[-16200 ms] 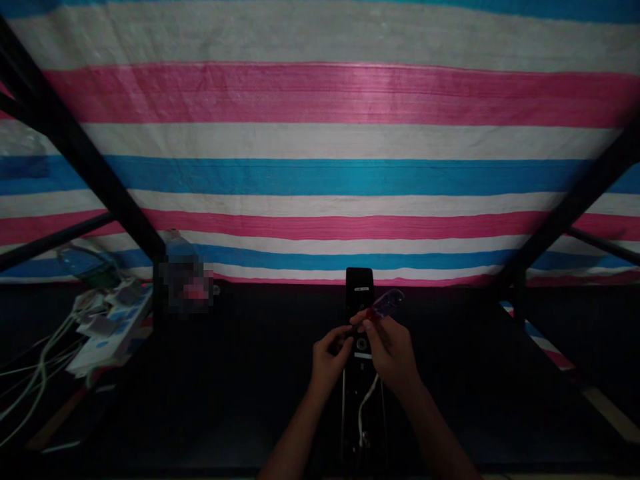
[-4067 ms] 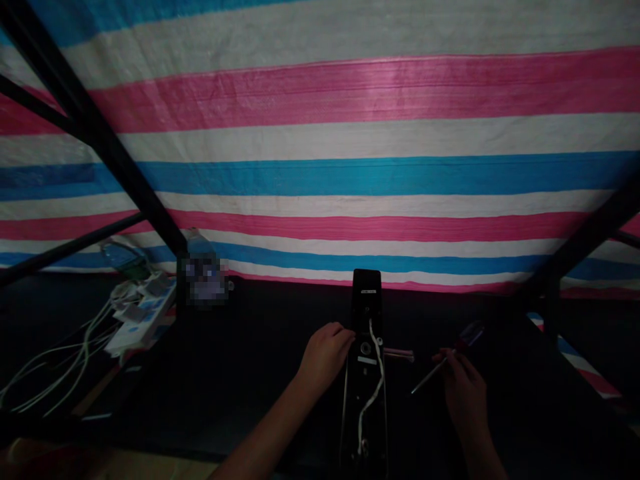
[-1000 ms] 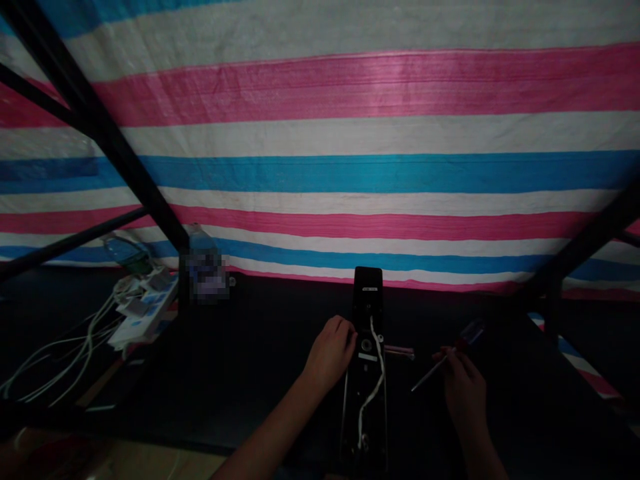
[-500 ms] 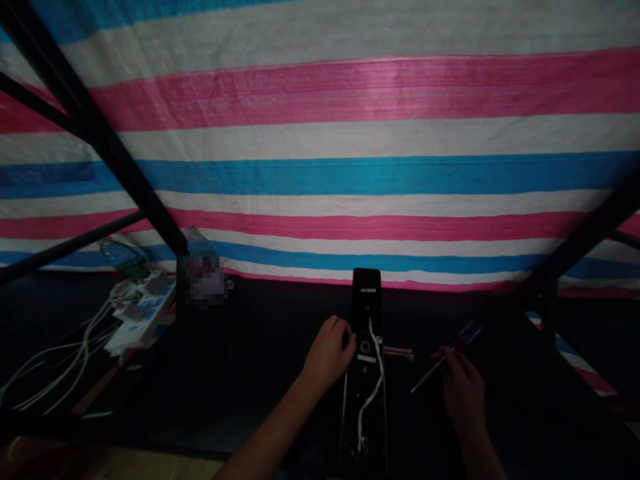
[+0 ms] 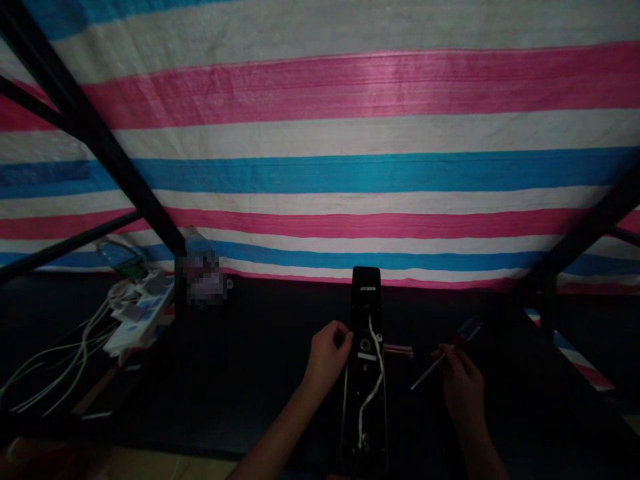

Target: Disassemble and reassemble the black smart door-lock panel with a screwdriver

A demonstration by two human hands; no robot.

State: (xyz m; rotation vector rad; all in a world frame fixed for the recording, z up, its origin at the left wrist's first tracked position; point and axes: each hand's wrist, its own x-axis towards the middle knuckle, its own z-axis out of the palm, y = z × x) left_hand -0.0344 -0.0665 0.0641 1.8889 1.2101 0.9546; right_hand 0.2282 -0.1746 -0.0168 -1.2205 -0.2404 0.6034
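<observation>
A long black panel [image 5: 367,390], resembling the back of a door lock, lies lengthwise before me. A white cable [image 5: 379,380] runs loosely along its face. At the panel's left edge is my left hand [image 5: 327,353], thumb and forefinger pinched together; whether they grip the edge or something small is too dark to tell. My right hand [image 5: 464,387], off to the right, is closed around a screwdriver [image 5: 467,330] with a clear and reddish handle. Its metal shaft points down-left, apart from the panel. Between them, thin pinkish wires [image 5: 399,350] stick out beside the panel.
The dark tabletop [image 5: 250,373] meets a striped plastic sheet [image 5: 350,173] behind. A white power strip [image 5: 137,327] with tangled cables and a bottle [image 5: 120,257] sit at left, near a blurred item [image 5: 205,277]. Black frame bars [image 5: 115,160] slant on both sides.
My left hand's thumb and forefinger have drawn closer together, and the hand has shifted slightly left. The right hand, screwdriver and panel stay about the same.
</observation>
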